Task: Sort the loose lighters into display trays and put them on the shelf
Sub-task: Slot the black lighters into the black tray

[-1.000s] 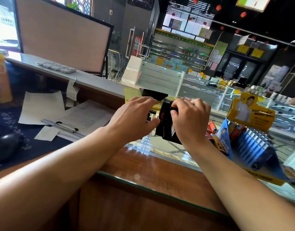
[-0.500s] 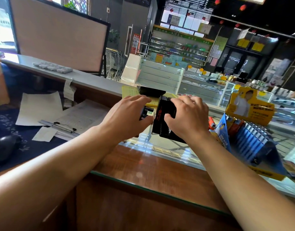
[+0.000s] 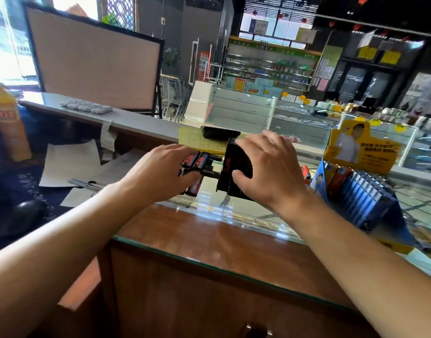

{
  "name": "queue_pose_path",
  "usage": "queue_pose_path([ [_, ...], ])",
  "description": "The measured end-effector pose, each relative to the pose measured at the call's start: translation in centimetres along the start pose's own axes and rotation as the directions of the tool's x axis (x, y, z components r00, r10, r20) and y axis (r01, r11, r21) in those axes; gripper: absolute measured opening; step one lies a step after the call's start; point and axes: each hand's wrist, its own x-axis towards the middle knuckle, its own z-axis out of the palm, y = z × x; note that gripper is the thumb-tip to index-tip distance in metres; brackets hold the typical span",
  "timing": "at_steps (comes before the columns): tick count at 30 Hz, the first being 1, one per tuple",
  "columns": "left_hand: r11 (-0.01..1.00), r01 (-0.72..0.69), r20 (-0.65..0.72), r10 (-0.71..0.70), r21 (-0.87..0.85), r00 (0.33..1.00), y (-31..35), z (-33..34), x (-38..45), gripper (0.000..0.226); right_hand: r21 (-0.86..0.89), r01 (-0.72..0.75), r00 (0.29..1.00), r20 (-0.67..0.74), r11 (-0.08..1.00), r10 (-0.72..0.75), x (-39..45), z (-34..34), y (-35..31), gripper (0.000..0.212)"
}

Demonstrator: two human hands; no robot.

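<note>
Hands (image 3: 161, 172) (image 3: 270, 167) grip glossy black lighters (image 3: 197, 164), boxy tray (image 3: 234, 167).

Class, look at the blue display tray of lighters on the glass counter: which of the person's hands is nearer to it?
Right. The right hand, gripping a black box, sits just left of the blue display tray; the left hand, holding black lighters, is farther left.

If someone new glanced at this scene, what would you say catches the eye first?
Two bare forearms reach over the glass counter: the left hand grips several black lighters, the right hand holds a black display tray. At right stands a blue tray of lighters below a yellow card.
</note>
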Motion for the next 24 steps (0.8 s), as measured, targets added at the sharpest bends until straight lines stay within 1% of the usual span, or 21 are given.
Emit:
queue_pose_path([
  [1,1.0,0.003,0.031,-0.004,0.014,1.0,-0.2,0.0,-0.5,0.058,0.006,0.035,0.999,-0.005,0.999,-0.035,-0.6,0.1,-0.2,0.062],
  [3,0.999,0.025,0.138,-0.029,0.036,0.99,-0.4,0.2,-1.3,0.062,0.003,0.097,0.995,0.006,0.995,-0.097,-1.7,0.5,-0.7,0.061],
  [6,0.997,0.046,0.312,-0.062,0.058,0.948,0.0,0.4,-1.8,0.059,0.029,0.136,0.991,0.006,0.99,-0.137,-2.7,1.0,-1.3,0.06],
  [9,0.999,0.025,0.37,-0.038,0.042,0.928,0.7,0.1,-2.2,0.051,0.069,0.136,0.991,-0.014,0.988,-0.136,-3.2,1.1,-1.8,0.059],
  [15,0.997,-0.055,0.319,0.072,-0.062,0.945,2.0,-1.5,-4.5,0.037,0.114,0.153,0.988,-0.018,0.982,-0.152,-3.7,1.1,-2.3,0.059],
  [17,0.996,-0.058,0.315,0.079,-0.075,0.946,2.3,-1.9,-4.9,0.034,0.12,0.161,0.987,-0.013,0.98,-0.16,-3.8,1.1,-2.4,0.061],
  [18,0.996,-0.054,0.282,0.073,-0.076,0.957,2.2,-1.8,-4.9,0.035,0.123,0.161,0.987,-0.008,0.979,-0.161,-3.8,1.1,-2.4,0.061],
  [19,0.997,-0.031,0.221,0.046,-0.067,0.974,2.1,-1.6,-4.8,0.038,0.126,0.158,0.987,-0.003,0.979,-0.159,-3.9,1.0,-2.4,0.062],
  [20,0.999,0.026,0.153,-0.02,-0.038,0.988,2.1,-1.4,-4.7,0.044,0.126,0.155,0.988,0.0,0.98,-0.156,-3.9,1.0,-2.4,0.063],
  [21,0.993,0.114,0.106,-0.116,0.019,0.988,2.1,-1.1,-4.6,0.054,0.121,0.152,0.988,0.001,0.981,-0.154,-4.0,0.9,-2.4,0.063],
  [22,0.974,0.198,0.093,-0.208,0.108,0.974,2.3,-0.9,-4.4,0.065,0.114,0.153,0.988,-0.002,0.982,-0.154,-4.0,0.9,-2.3,0.064],
  [24,0.924,0.278,0.147,-0.323,0.262,0.935,3.0,-0.6,-3.9,0.08,0.1,0.152,0.988,-0.003,0.983,-0.152,-4.1,0.8,-2.2,0.064],
])
